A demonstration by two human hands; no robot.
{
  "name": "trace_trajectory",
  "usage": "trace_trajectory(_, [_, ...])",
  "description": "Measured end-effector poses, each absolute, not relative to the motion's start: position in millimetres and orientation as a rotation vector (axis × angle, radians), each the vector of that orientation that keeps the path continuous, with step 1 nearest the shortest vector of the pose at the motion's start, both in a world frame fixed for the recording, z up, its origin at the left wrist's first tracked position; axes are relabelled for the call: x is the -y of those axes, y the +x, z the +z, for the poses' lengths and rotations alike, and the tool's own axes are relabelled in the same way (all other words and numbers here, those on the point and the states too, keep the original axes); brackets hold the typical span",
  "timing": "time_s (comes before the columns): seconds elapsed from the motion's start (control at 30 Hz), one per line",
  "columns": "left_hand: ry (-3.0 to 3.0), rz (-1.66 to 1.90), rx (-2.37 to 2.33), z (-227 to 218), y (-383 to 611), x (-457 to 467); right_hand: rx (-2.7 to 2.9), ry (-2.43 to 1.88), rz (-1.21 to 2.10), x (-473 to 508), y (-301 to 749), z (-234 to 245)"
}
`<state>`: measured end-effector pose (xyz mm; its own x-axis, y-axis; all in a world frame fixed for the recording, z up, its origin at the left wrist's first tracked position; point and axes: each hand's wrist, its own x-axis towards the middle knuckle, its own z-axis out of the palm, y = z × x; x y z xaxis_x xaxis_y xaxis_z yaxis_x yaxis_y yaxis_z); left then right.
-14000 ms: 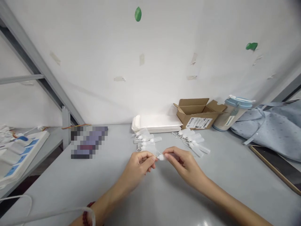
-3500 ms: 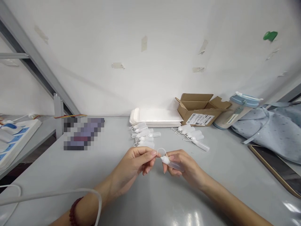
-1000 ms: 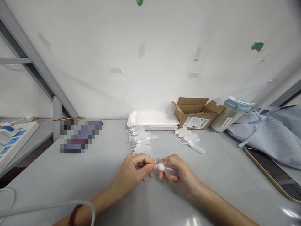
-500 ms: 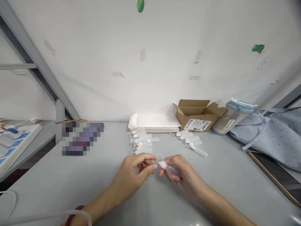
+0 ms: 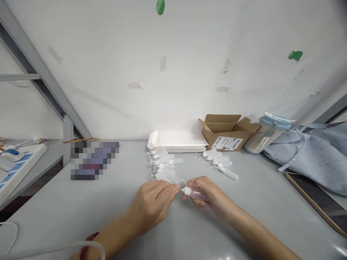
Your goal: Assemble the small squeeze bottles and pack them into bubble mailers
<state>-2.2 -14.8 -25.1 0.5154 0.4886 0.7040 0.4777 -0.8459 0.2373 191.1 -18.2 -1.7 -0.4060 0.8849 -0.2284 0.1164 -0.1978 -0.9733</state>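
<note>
My right hand (image 5: 204, 193) is wrapped round a small translucent dropper bottle (image 5: 196, 194), which lies nearly level with its white collar and pointed nozzle facing left. A thin white strap loops up from the collar to the fingertips of my left hand (image 5: 155, 202). Those fingers are pinched together at the nozzle's tip, on the small cap at the strap's end, which they mostly hide. Behind my left hand lies a group of similar bottles (image 5: 165, 167). More bottles (image 5: 221, 161) lie in a second group at the right, beyond my right hand.
A stack of white padded envelopes (image 5: 179, 141) lies against the wall, beside an open cardboard box (image 5: 225, 135). Farther right are a lidded cup (image 5: 267, 135), a pale blue cloth bag (image 5: 311, 153) and a phone (image 5: 317, 202). A power strip (image 5: 20, 166) sits at the left.
My left hand has turned over, its back now up, and its fingers have closed together at the nozzle's tip. My right hand keeps the bottle, now turned more level.
</note>
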Motion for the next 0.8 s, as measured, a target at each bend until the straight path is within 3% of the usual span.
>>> trace_trajectory(0.07, [2.786,1.385,-0.894,-22,-5,9,1.665,-1.326,1.303,8,204,1])
trace_trajectory(0.17, [2.743,1.529,-1.072,-18,-14,-5,1.748,-1.545,0.493,-15,235,-5])
trace_trajectory(0.33, [2.466,1.580,-1.448,-22,-35,-33,1.887,-1.564,-0.250,-50,281,-34])
trace_trajectory(0.5, [2.330,1.432,-1.575,-38,-43,-49,2.086,-1.627,-0.504,-58,285,-48])
trace_trajectory(0.8, [2.170,1.057,-1.750,-41,-43,-49,2.263,-1.736,-0.566,-57,282,-55])
